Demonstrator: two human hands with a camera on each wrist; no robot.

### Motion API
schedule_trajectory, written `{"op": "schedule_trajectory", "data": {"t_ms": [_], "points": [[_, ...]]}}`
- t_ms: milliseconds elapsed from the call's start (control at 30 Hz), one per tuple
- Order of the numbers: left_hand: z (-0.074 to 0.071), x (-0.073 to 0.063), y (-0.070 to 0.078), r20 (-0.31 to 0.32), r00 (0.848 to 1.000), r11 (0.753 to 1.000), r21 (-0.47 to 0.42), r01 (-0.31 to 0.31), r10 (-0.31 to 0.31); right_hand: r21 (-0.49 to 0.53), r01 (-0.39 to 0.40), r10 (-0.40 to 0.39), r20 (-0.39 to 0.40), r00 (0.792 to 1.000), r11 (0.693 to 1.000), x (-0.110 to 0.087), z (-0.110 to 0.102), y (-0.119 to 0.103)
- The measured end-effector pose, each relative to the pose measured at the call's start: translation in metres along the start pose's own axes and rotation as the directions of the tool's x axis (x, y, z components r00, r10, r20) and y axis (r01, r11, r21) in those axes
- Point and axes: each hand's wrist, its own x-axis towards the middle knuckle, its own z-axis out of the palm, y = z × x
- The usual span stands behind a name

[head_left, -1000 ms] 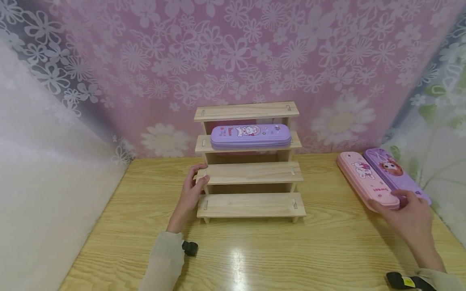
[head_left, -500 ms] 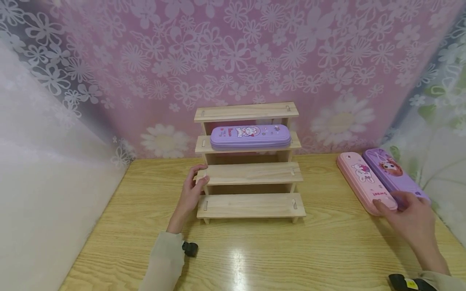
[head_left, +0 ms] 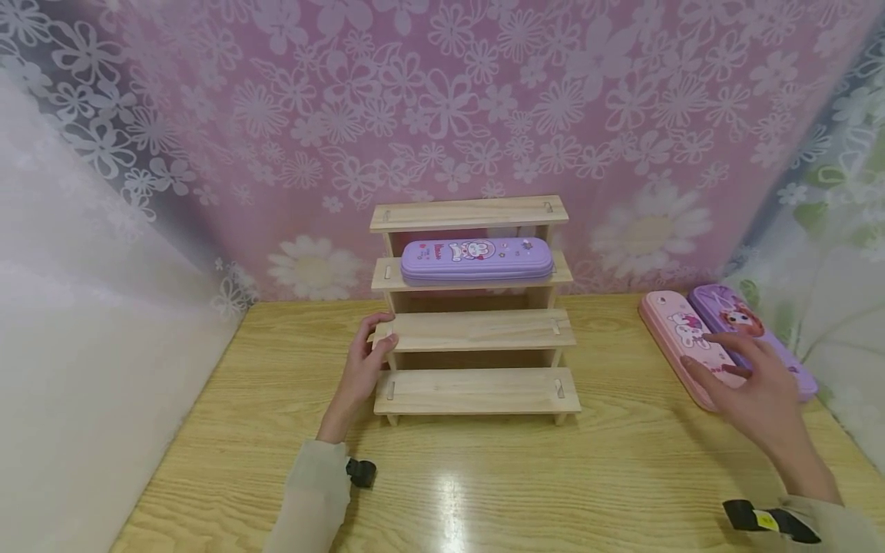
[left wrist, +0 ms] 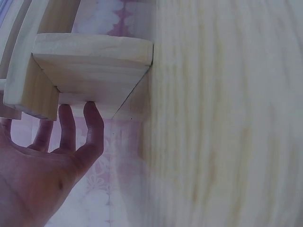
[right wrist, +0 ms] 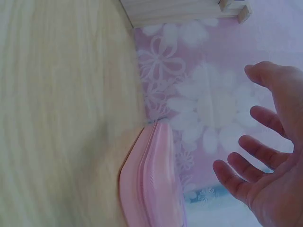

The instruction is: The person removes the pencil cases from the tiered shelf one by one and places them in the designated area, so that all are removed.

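Note:
My left hand (head_left: pixel 362 357) grips the left end of a tiered wooden shelf (head_left: pixel 477 330), thumb on top of the second board from the bottom. In the left wrist view its fingertips (left wrist: pixel 92 111) reach against the shelf's side panel. My right hand (head_left: pixel 757 388) is raised over the near part of a pink pencil case (head_left: pixel 681 338) with a rabbit print, fingers apart and holding nothing. The right wrist view shows that hand beside the pink case, separated from it. Alongside it lies a purple pencil case (head_left: pixel 781 349), partly hidden by the right hand.
A lilac pencil case (head_left: pixel 477 259) lies lengthwise on the shelf's third board. Everything stands on a wood-grain table (head_left: pixel 525 484). Behind it hangs a pink flowered cloth (head_left: pixel 442 115), and pale cloths (head_left: pixel 90 307) close off both sides.
My right hand has let go of the pink pencil case and lifted off it, up and slightly left. The pink case shifted a little toward me earlier. My left hand stays put.

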Motion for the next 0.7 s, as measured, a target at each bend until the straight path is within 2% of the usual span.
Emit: {"op": "schedule_trajectory", "data": {"t_ms": [100, 233, 433, 500, 700], "points": [[-0.001, 0.0, 0.0, 0.003, 1.0, 1.0, 0.005, 0.011, -0.011, 0.013, 0.057, -0.057, 0.006, 0.998, 0.998, 0.008, 0.006, -0.009], [-0.001, -0.001, 0.005, 0.013, 0.999, 0.999, 0.002, 0.033, -0.033, 0.014, 0.071, -0.072, 0.021, 0.997, 0.997, 0.019, 0.015, -0.022], [-0.001, -0.009, 0.032, 0.034, 0.998, 0.999, 0.008, 0.045, -0.045, 0.047, 0.116, -0.119, 0.043, 0.992, 0.992, 0.032, 0.027, -0.042], [-0.001, -0.008, 0.028, 0.032, 0.999, 0.999, 0.004, 0.04, -0.04, 0.064, 0.138, -0.141, 0.043, 0.989, 0.988, 0.036, 0.031, -0.048], [-0.001, -0.002, 0.005, 0.012, 1.0, 1.0, 0.002, 0.014, -0.014, 0.149, 0.173, -0.181, 0.041, 0.983, 0.974, 0.045, 0.045, -0.068]]}}
